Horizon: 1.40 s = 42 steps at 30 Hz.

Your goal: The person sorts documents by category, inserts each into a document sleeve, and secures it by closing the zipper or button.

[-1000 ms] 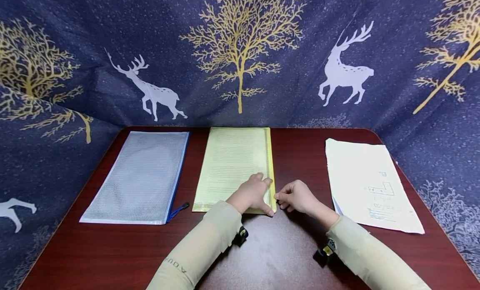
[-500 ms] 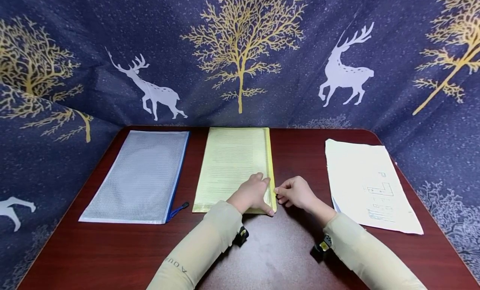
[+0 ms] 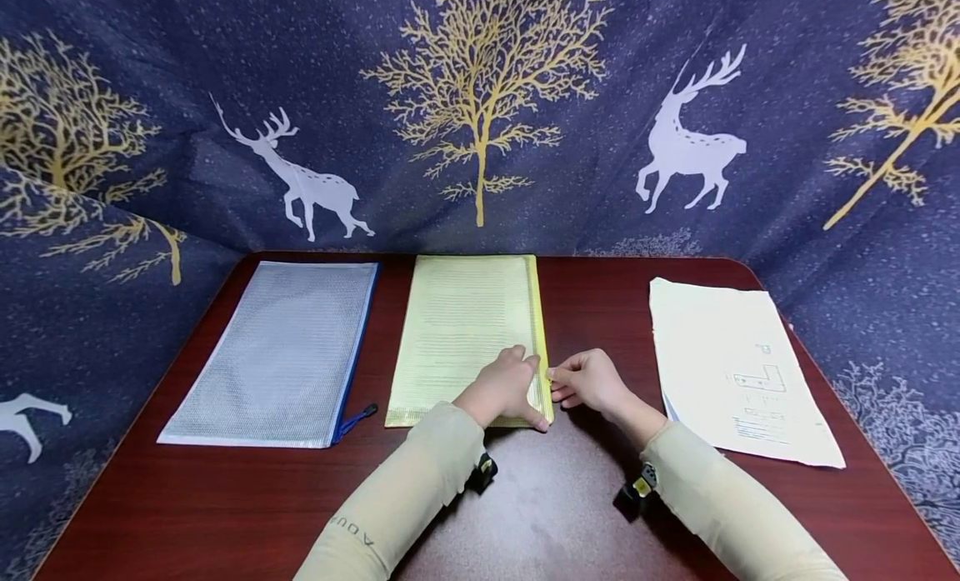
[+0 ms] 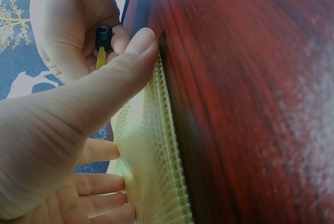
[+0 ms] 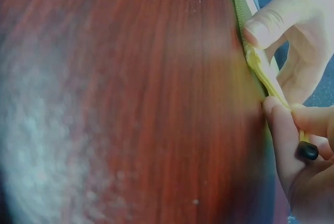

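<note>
A yellow mesh zipper pouch [image 3: 465, 323] with lined sheets showing through lies flat at the middle of the table. My left hand [image 3: 504, 388] rests on its near right corner, thumb at the near edge and fingers spread over the mesh. Along the yellow zipper edge, my right hand [image 3: 594, 385] pinches the zipper's pull cord between thumb and forefinger. The black tip of the zipper pull [image 5: 308, 151] pokes out of that hand in the right wrist view. Fingers hide the slider itself.
To the left lies a clear mesh zipper pouch [image 3: 277, 356] with a blue zipper and a blue pull cord [image 3: 352, 423]. White papers [image 3: 720, 339] with a printed drawing lie on the right of the dark red table [image 3: 225, 514]. A patterned cloth [image 3: 555, 206] hangs behind.
My right hand has slid a little way along the zipper edge, away from the near corner. The left hand has stayed in place on the yellow pouch.
</note>
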Each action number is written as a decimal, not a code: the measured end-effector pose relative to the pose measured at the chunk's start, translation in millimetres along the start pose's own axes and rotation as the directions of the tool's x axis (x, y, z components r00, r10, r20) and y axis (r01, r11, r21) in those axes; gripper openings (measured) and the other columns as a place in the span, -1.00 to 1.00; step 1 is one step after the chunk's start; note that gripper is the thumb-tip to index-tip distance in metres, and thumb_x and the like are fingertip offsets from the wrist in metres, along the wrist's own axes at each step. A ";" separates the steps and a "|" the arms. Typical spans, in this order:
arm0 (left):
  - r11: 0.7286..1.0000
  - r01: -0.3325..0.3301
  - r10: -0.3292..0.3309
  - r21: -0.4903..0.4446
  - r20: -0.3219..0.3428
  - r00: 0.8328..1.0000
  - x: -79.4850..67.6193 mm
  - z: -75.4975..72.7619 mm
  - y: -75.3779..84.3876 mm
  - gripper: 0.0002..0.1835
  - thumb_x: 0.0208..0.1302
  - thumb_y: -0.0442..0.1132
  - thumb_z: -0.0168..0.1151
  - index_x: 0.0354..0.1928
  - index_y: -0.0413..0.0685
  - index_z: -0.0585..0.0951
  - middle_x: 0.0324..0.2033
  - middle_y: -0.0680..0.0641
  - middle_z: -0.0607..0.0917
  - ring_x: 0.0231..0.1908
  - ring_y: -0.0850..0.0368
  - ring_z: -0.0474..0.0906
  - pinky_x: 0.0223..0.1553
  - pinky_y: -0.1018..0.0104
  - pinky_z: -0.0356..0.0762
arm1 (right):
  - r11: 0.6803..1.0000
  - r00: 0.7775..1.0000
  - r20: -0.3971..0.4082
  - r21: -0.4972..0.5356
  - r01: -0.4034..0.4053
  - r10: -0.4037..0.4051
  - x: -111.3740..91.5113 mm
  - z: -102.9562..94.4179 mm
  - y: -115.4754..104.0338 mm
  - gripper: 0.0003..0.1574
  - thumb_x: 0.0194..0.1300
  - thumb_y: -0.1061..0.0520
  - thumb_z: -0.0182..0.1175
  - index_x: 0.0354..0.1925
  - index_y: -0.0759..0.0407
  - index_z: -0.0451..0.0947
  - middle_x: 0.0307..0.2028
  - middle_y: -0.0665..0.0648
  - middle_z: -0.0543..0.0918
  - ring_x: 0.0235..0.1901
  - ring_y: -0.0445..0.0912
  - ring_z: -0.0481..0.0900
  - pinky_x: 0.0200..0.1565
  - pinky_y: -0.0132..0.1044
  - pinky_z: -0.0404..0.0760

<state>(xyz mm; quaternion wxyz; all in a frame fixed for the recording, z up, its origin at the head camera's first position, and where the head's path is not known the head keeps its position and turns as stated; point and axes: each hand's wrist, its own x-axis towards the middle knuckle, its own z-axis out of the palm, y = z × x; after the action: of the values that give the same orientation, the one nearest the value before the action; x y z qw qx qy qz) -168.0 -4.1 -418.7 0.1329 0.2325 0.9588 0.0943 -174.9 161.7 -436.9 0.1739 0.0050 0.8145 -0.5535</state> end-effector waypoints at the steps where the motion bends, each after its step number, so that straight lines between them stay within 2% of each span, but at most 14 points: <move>1: 1.000 0.001 -0.001 -0.004 0.000 1.000 -0.2 -0.1 0.1 0.16 -0.34 0.33 0.50 0.35 -0.08 0.30 0.21 -0.15 0.38 0.22 0.01 0.32 0.02 0.19 0.55 | 1.000 1.000 -0.004 0.018 -0.008 0.008 0.3 0.3 0.2 -0.75 0.25 0.27 0.18 -0.27 0.53 0.59 -0.56 0.18 0.69 -0.60 -0.16 0.66 -0.54 -0.28 0.65; 8: 0.999 0.003 -0.003 -0.039 -0.006 1.000 -3.2 -2.5 1.2 0.10 -0.35 0.28 0.53 0.30 -0.06 0.36 0.10 -0.12 0.42 0.12 0.03 0.38 -0.05 0.21 0.57 | 0.986 0.998 0.008 0.153 -0.058 0.057 2.8 -0.7 1.8 -0.69 0.28 0.25 0.15 -0.21 0.57 0.55 -0.60 0.10 0.67 -0.58 -0.17 0.66 -0.50 -0.33 0.65; 15: 0.999 0.000 -0.001 -0.037 -0.004 1.000 -3.5 -3.2 1.2 0.13 -0.34 0.28 0.52 0.32 -0.07 0.33 0.13 -0.13 0.41 0.14 0.03 0.37 -0.01 0.22 0.55 | 0.964 0.996 0.001 0.252 -0.089 0.091 6.7 -1.7 4.5 -0.65 0.29 0.25 0.15 -0.17 0.61 0.49 -0.60 0.08 0.65 -0.58 -0.17 0.66 -0.47 -0.33 0.66; 27: 0.999 0.003 -0.004 -0.049 -0.005 1.000 -4.4 -3.9 1.2 0.13 -0.34 0.28 0.53 0.33 -0.05 0.32 0.13 -0.12 0.41 0.15 0.04 0.35 -0.03 0.23 0.56 | 0.941 0.993 -0.020 0.322 -0.102 0.115 17.1 -0.1 3.1 -0.68 0.29 0.28 0.13 -0.14 0.61 0.47 -0.61 0.09 0.63 -0.60 -0.18 0.65 -0.45 -0.32 0.67; 36: 0.999 -0.006 0.005 -0.051 -0.019 1.000 -3.4 -1.2 -0.1 0.12 -0.36 0.29 0.53 0.31 -0.05 0.33 0.10 -0.12 0.42 0.12 0.04 0.37 -0.06 0.23 0.57 | 0.934 0.990 -0.040 0.339 -0.113 0.134 23.9 -0.1 -1.0 -0.74 0.29 0.29 0.13 -0.19 0.54 0.49 -0.62 0.08 0.62 -0.61 -0.19 0.64 -0.46 -0.32 0.67; 42: 0.999 -0.013 0.012 -0.052 -0.028 1.000 -3.0 0.3 -1.1 0.10 -0.37 0.29 0.53 0.28 -0.05 0.35 0.09 -0.11 0.42 0.12 0.03 0.37 -0.05 0.22 0.57 | 0.935 0.988 -0.052 0.335 -0.117 0.142 27.1 0.2 -2.6 -0.70 0.30 0.28 0.13 -0.15 0.58 0.49 -0.62 0.08 0.62 -0.61 -0.19 0.65 -0.43 -0.31 0.67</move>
<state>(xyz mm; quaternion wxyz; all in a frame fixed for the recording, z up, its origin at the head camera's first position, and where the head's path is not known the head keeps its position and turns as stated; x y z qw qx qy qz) -165.8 -6.4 -418.7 0.1249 0.2338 0.9563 0.1232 -200.8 155.5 -442.5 0.1757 0.1088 0.7140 -0.6690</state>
